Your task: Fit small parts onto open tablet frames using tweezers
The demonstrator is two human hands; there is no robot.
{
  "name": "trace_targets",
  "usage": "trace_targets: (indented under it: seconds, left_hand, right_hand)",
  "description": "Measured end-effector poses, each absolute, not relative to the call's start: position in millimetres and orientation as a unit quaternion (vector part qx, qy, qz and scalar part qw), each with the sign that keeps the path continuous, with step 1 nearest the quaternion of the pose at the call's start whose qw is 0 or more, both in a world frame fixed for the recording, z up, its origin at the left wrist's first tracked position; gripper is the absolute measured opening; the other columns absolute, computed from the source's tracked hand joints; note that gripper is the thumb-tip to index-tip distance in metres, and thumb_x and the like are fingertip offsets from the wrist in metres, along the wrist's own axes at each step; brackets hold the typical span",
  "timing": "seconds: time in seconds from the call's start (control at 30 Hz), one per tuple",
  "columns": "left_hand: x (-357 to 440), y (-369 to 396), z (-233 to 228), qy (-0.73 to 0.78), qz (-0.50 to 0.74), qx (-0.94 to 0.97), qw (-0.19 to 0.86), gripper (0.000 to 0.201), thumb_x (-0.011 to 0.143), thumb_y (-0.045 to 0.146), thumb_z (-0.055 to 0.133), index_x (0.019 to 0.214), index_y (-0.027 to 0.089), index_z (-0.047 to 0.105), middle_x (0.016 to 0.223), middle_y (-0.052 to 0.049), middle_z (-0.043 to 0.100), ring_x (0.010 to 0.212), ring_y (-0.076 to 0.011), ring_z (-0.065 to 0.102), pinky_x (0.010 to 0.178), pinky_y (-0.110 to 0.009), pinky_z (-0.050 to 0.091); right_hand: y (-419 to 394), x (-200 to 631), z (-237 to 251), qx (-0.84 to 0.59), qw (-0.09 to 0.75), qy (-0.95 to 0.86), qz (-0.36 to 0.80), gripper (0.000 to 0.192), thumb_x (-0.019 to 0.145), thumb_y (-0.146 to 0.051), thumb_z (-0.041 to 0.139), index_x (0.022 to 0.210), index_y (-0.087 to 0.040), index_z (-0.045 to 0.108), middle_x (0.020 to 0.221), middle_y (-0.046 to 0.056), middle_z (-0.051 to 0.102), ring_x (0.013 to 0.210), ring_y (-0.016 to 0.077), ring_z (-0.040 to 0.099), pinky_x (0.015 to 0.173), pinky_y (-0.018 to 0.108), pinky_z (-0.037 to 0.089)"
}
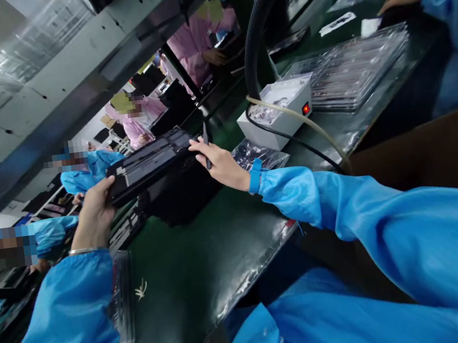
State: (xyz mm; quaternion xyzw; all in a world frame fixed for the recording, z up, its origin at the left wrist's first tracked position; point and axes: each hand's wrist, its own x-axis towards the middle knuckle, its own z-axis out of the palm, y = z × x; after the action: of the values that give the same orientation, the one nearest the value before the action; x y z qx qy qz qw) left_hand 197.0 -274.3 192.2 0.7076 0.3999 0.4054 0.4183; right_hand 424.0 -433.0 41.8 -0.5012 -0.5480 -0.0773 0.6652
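We see a white box (278, 111) with a red light (306, 109), stacked clear trays (352, 70) beside it, and co-workers (138, 116) beyond.

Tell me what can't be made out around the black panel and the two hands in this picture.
Head view only:
- Flat black rectangular panel: its underside is turned away; surface details are too small to read.
- Left hand: fingertips hidden behind the panel's edge.
- Right hand: the thin dark tool in its grip is partly covered by fingers, its tip too small to identify.
- Dark block under the panel: shadowed, shape unclear.
- White plastic box with red light: contents blurred.
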Motion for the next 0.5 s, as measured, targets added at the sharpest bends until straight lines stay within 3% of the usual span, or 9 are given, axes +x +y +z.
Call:
trace_targets:
  seconds: [0.13, 0.2, 0.27, 0.33, 0.4, 0.5]
  left_hand:
    - [170, -334, 194, 0.380, 0.502, 0.670, 0.395, 0.038, 0.084, 0.016, 0.071, 0.121, 0.018, 0.068, 0.117, 0.006, 0.077, 0.121, -0.0139, 0.069, 0.106, -0.026, 0.062]
    - [141, -375, 184, 0.376, 0.500, 0.679, 0.384, 0.048, 0.081, 0.018, 0.071, 0.128, 0.023, 0.073, 0.130, 0.005, 0.075, 0.129, -0.0213, 0.068, 0.105, -0.030, 0.064]
    - [106, -414, 166, 0.431, 0.464, 0.680, 0.370, 0.057, 0.079, 0.026, 0.074, 0.135, 0.035, 0.072, 0.137, 0.009, 0.072, 0.135, -0.0271, 0.065, 0.100, -0.032, 0.067]
    - [75, -444, 142, 0.514, 0.442, 0.646, 0.350, 0.063, 0.076, 0.034, 0.079, 0.137, 0.047, 0.069, 0.141, 0.014, 0.068, 0.136, -0.0321, 0.064, 0.090, -0.034, 0.070]
    - [52, -463, 114, 0.588, 0.424, 0.586, 0.363, 0.069, 0.070, 0.037, 0.084, 0.136, 0.052, 0.069, 0.139, 0.015, 0.069, 0.134, -0.0360, 0.065, 0.086, -0.036, 0.071]
    - [38, -471, 72, 0.632, 0.386, 0.514, 0.433, 0.073, 0.069, 0.037, 0.089, 0.137, 0.052, 0.067, 0.137, 0.013, 0.070, 0.130, -0.0361, 0.067, 0.092, -0.037, 0.069]
  right_hand:
    - [-474, 435, 55, -0.457, 0.715, -0.521, -0.085, 0.042, 0.112, -0.036, 0.042, 0.151, -0.023, 0.052, 0.155, 0.003, 0.059, 0.126, 0.0166, 0.068, 0.118, 0.037, 0.052]
    - [-508, 441, 55, -0.445, 0.735, -0.505, -0.087, 0.054, 0.112, -0.051, 0.040, 0.160, -0.028, 0.043, 0.161, 0.005, 0.053, 0.109, 0.0161, 0.072, 0.098, 0.034, 0.062]
    - [-546, 445, 46, -0.445, 0.749, -0.482, -0.096, 0.063, 0.107, -0.065, 0.038, 0.159, -0.031, 0.049, 0.145, 0.007, 0.065, 0.090, 0.0166, 0.071, 0.080, 0.034, 0.064]
    - [-579, 447, 33, -0.459, 0.760, -0.447, -0.111, 0.059, 0.104, -0.068, 0.045, 0.145, -0.032, 0.066, 0.110, 0.007, 0.076, 0.089, 0.0200, 0.072, 0.079, 0.037, 0.062]
    - [-604, 448, 18, -0.493, 0.751, -0.416, -0.144, 0.044, 0.103, -0.060, 0.056, 0.123, -0.029, 0.081, 0.088, 0.005, 0.073, 0.080, 0.0187, 0.070, 0.076, 0.037, 0.059]
    - [-620, 454, 2, -0.578, 0.702, -0.395, -0.133, 0.017, 0.098, -0.036, 0.073, 0.094, -0.024, 0.083, 0.064, 0.000, 0.063, 0.058, 0.0113, 0.058, 0.060, 0.030, 0.048]
